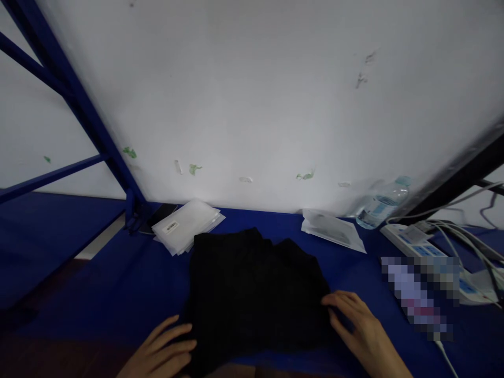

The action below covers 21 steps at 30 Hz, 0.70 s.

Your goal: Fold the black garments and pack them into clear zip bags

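Observation:
A black cloth garment lies spread on the blue shelf surface in front of me; its exact kind is too dark to tell. My right hand pinches the garment's right edge between thumb and fingers. At the lower left edge of the cloth is my left hand, fingers spread and outstretched, with the fingertips touching or just beside the fabric. The thumb of that hand is hidden.
Behind the cloth lie a stack of white plastic bags and a flat clear bag. A water bottle leans against the white wall. At right are a power strip with cables and a phone. A blue frame rises at left.

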Tool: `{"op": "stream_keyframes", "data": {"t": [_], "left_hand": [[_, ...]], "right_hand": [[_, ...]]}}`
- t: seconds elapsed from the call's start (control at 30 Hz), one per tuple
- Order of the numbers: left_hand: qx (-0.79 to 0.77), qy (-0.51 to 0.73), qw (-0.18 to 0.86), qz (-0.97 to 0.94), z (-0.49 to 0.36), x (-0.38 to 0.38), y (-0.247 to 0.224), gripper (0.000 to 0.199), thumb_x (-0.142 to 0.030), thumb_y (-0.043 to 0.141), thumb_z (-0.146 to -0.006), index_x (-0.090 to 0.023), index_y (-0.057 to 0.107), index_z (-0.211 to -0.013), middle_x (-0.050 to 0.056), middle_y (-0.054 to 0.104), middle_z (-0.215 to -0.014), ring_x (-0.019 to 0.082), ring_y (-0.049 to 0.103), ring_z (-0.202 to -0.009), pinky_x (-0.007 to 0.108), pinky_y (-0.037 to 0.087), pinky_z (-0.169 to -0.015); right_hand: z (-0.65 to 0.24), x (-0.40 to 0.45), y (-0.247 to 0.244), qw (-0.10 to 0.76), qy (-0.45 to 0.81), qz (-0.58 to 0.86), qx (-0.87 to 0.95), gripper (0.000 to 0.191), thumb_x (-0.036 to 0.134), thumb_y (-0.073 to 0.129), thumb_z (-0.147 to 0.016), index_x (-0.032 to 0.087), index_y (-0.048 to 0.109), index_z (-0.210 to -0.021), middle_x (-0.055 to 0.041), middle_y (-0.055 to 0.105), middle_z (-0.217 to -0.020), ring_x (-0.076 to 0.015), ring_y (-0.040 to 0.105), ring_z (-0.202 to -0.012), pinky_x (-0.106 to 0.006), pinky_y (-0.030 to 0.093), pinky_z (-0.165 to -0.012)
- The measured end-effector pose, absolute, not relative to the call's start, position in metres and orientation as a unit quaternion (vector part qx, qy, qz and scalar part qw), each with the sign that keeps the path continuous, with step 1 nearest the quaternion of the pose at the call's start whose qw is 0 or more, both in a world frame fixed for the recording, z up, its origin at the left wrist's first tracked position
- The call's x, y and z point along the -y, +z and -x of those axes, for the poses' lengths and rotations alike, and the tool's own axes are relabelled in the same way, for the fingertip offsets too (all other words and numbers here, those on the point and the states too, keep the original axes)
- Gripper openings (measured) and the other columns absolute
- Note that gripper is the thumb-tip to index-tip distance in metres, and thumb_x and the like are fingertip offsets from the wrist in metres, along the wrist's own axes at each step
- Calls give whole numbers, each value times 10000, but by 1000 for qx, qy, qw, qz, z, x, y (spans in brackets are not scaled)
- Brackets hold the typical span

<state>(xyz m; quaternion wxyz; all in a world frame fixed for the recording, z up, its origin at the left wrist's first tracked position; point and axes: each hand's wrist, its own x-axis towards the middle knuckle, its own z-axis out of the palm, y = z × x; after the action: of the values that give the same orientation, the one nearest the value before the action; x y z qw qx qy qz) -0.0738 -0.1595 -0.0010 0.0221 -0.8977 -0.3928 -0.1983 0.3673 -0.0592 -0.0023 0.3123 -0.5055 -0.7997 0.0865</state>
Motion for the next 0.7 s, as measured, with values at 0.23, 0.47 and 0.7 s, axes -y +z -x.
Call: {"op": "stream_keyframes", "data": {"t": [0.23, 0.47, 0.7], "left_hand": [[512, -223, -202, 805, 41, 114, 19, 331, -204, 400, -977, -278, 515, -1279, 33, 577, -1330, 179, 541, -1233, 327, 459, -1035], [501, -173, -194, 825, 14, 51, 23, 352, -337, 351, -1004, -253, 502, -1310, 46, 488, -1429, 223, 300, -1406, 451, 311, -1129], [549, -141, -40, 823, 27, -14, 8, 498, -450, 311, -1001, -211, 400, -1429, 91, 381, -1508, 284, 203, -1435, 548, 181, -1140]], "right_hand": [[-285, 19, 41, 289, 172, 463, 820, 246, 197, 427, -922, 243, 633, -1050, -46, 663, -958, -186, 628, -911, -326, 506, -818], [-227, -34, 27, 248, 167, 413, 860, 483, 94, 378, -884, 168, 473, -1352, -122, 618, -1218, -221, 582, -1126, -400, 472, -967], [-271, -25, 37, 284, 138, 465, 827, 315, 157, 391, -905, 234, 592, -1135, -71, 630, -1114, -204, 617, -1022, -374, 485, -914]]}}
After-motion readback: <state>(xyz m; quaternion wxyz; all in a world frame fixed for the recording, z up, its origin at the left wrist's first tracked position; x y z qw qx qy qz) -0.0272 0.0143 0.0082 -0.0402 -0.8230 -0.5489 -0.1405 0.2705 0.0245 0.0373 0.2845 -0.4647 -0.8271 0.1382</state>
